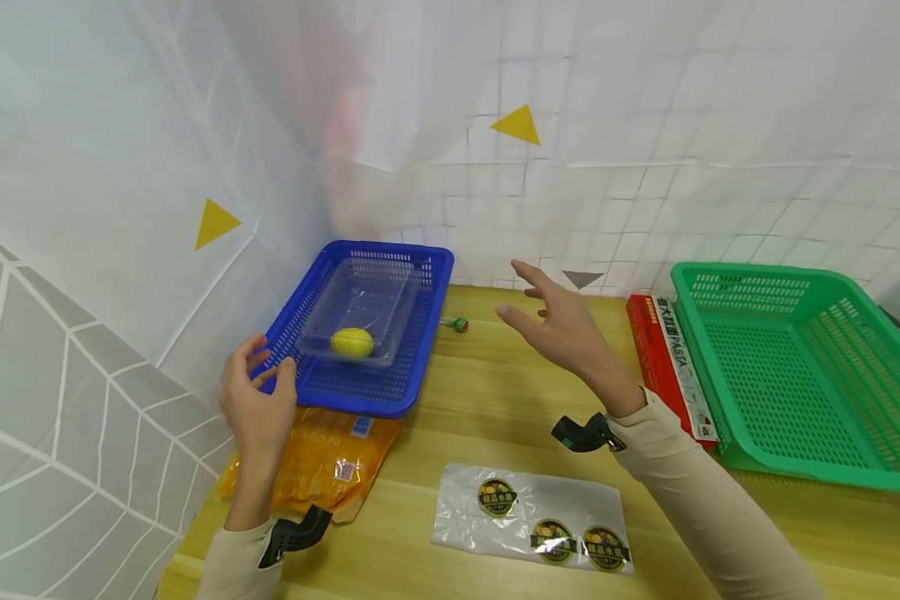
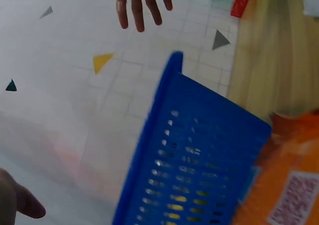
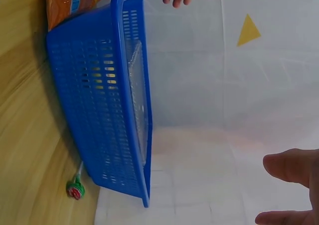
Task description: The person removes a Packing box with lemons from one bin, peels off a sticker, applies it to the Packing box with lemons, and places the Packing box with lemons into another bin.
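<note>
My left hand (image 1: pixel 258 408) hovers at the near left corner of a blue plastic basket (image 1: pixel 414 367), fingers loosely bent and holding nothing. Inside that basket lies a clear plastic box (image 1: pixel 367 292), with a yellow oval ridged thing (image 1: pixel 352 342) showing at its near end. To the basket's right, my right hand (image 1: pixel 562 329) is raised over the table, thumb and fingers spread, with nothing in it. Between that hand and the basket lies a lollipop (image 1: pixel 459 324) in a green and red wrapper. In the right wrist view the blue basket (image 3: pixel 89 100) stands apart from the thumb.
An orange packet (image 1: pixel 330 467) lies in front of the blue basket. A clear plastic bag with round fruit labels (image 1: pixel 525 517) lies flat at the table's near middle. On the right, a red and white pasta box (image 1: pixel 667 358) stands against a green basket (image 1: pixel 727 400). White sheeting hangs behind.
</note>
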`<move>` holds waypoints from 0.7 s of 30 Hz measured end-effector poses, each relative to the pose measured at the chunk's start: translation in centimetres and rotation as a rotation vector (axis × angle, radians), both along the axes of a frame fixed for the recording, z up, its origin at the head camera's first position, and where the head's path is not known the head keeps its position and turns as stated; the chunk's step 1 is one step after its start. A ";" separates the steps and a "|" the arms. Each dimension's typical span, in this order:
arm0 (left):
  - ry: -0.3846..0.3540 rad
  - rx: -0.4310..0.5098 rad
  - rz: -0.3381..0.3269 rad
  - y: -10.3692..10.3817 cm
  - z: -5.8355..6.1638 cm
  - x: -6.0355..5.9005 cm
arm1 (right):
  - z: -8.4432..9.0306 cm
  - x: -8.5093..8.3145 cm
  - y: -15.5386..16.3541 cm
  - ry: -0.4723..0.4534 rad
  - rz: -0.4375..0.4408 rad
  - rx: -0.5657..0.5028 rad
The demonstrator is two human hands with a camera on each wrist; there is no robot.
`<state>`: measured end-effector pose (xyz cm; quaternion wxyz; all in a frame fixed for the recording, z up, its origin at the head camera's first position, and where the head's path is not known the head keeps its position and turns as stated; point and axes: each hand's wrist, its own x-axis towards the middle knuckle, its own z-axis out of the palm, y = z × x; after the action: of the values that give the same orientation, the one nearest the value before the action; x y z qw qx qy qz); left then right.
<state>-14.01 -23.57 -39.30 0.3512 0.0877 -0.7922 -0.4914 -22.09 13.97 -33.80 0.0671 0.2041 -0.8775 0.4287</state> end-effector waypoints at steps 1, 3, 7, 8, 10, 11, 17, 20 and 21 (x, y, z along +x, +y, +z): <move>0.023 -0.035 0.046 -0.3 -0.7 0.0 | -0.1 -0.2 -0.2 -0.007 0.004 0.002; 0.043 -0.078 0.125 -0.7 -2.0 0.1 | -0.2 -0.4 -0.8 -0.025 0.016 0.003; 0.003 -0.097 0.231 -1.1 -4.3 0.4 | -0.4 -0.9 -1.8 -0.065 0.038 0.005; -0.016 -0.087 0.252 -1.1 -4.7 0.4 | -0.4 -1.0 -2.1 -0.075 0.044 0.002; -0.046 -0.048 0.282 -1.0 -5.3 0.4 | -0.5 -1.3 -2.7 -0.085 0.052 0.010; -0.059 -0.014 0.292 -0.9 -5.6 0.4 | -0.6 -1.5 -2.9 -0.091 0.056 0.012; -0.026 0.443 0.150 -0.7 -6.2 -0.2 | -1.1 -2.5 -4.7 -0.087 0.071 0.018; 0.015 0.724 0.044 -0.6 -6.4 -0.3 | -1.1 -2.9 -5.7 -0.083 0.084 0.017; 0.027 0.792 0.022 -0.6 -6.4 -0.3 | -1.1 -3.0 -6.1 -0.084 0.090 0.018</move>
<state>-14.34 -24.14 -45.70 0.3057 0.2182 -0.5355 -0.7564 -25.12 7.84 -34.92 0.0091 0.2259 -0.8733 0.4315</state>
